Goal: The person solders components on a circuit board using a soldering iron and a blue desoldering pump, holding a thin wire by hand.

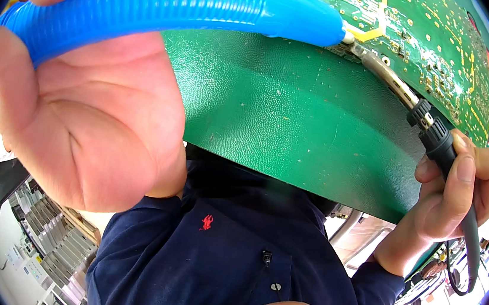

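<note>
My left hand [96, 119], large and close at the left, has its fingers and thumb closed round a blue solder sucker [183, 3] with a ribbed body. Its pale nozzle points right, at the edge of a green circuit board [429, 35]. A black-handled soldering iron [392, 79] is gripped by my right hand [458, 187], its metal barrel slanting up and left. The iron's tip and the sucker's nozzle meet, or nearly so, at the board's near edge; whether they touch I cannot tell.
The board lies on a green textured mat [285, 109] whose near edge runs in front of my body. A black cord [455, 276] hangs from the iron's handle. At the lower left stand stacked grey trays [67, 253]. Blue and orange items sit beyond the board's right end.
</note>
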Available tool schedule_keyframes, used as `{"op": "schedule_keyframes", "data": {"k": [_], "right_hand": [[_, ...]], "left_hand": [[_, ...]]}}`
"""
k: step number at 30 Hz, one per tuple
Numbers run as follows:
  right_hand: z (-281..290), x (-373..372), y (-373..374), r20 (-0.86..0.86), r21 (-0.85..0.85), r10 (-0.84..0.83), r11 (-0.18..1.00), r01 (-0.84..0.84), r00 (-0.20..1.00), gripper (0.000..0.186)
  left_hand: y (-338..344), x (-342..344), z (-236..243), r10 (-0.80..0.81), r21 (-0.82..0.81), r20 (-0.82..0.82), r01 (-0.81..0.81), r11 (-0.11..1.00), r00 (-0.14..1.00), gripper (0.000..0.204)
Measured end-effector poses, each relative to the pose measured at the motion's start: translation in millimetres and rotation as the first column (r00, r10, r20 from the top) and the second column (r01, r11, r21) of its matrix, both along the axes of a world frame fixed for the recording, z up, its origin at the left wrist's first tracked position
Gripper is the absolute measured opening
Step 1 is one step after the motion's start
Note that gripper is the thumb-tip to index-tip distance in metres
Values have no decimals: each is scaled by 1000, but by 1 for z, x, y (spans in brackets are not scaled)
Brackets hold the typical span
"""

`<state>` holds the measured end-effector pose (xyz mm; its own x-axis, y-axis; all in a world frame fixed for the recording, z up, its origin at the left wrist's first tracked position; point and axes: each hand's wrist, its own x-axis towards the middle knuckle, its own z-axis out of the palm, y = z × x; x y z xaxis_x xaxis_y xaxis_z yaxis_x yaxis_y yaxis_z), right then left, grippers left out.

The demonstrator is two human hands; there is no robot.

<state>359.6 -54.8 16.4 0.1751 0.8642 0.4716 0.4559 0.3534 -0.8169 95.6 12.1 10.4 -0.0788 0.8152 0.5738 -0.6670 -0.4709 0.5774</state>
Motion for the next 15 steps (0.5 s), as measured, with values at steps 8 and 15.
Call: {"op": "schedule_keyframes", "data": {"k": [8,15], "right_hand": [[5,0,-1,-15,-42,5,999,-6,1000,21],[5,4,0,22,-59,6,998,-5,1000,20]], "left_hand": [[1,1,5,-49,20,-54,50,999,997,23],[4,2,8,-77,94,-144,91,991,987,26]]}}
